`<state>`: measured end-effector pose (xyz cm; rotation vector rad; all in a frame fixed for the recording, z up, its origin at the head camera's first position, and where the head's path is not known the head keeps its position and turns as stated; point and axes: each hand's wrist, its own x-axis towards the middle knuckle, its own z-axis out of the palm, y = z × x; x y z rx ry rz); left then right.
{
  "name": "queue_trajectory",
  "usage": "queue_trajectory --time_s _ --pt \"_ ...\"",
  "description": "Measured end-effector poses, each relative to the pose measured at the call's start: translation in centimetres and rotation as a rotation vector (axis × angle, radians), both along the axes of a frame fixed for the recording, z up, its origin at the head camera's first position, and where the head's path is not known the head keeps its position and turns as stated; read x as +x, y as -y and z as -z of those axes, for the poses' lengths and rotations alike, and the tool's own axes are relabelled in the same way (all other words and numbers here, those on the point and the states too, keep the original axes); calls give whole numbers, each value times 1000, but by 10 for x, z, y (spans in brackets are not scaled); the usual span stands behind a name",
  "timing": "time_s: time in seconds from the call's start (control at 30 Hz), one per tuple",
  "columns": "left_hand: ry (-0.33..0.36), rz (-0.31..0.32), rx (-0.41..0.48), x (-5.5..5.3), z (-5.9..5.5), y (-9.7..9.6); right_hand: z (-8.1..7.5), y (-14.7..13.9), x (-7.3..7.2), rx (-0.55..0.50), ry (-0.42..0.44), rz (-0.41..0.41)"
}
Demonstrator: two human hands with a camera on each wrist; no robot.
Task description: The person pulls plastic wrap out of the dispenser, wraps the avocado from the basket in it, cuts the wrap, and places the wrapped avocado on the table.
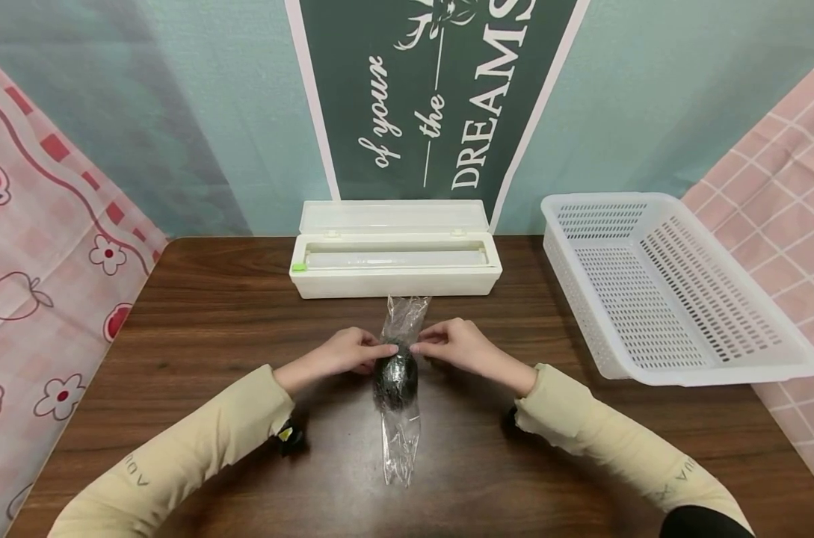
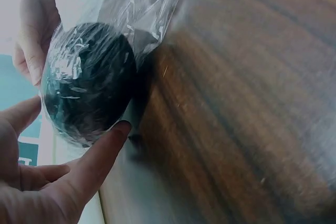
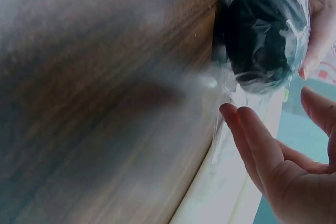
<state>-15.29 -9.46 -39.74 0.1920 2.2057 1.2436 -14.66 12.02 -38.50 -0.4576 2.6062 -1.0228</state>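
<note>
A dark, glossy oval thing (image 1: 396, 379), shaped like an avocado, lies on the table inside clear plastic wrap (image 1: 401, 444). Loose tails of film stretch away from both its ends. My left hand (image 1: 353, 350) holds its far end, the thumb on top and a finger low along the side, as the left wrist view shows. Across from it, my right hand (image 1: 457, 345) is beside the same end, its thumb at the film. In the right wrist view, the right fingers (image 3: 260, 140) reach out nearly straight beside the film, apart from the thumb.
Behind the hands stands a white plastic wrap dispenser (image 1: 396, 284), lid raised and a roll inside, with a green slider at its left. A white perforated basket (image 1: 625, 362) sits at the right. The brown wooden table (image 1: 211, 321) ends at a curtained backdrop.
</note>
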Motion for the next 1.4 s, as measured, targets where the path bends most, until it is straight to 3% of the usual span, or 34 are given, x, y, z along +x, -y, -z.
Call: queue_trajectory --time_s 0.13,0.33,0.53,0.87,1.13,1.4 --pt "36 -9 40 -7 1 3 1 1 -8 -32 89 73" --pt "109 -41 114 -10 1 4 4 7 -20 -218 309 183" --pt "136 -67 141 -11 1 2 8 12 -28 -336 423 229" --pt "62 -47 121 -16 6 -3 13 20 -34 -399 470 256" --pt "137 -104 217 -18 9 -5 16 23 -38 -496 533 276" --pt "187 -138 291 -20 10 -5 18 23 -39 -498 516 266"
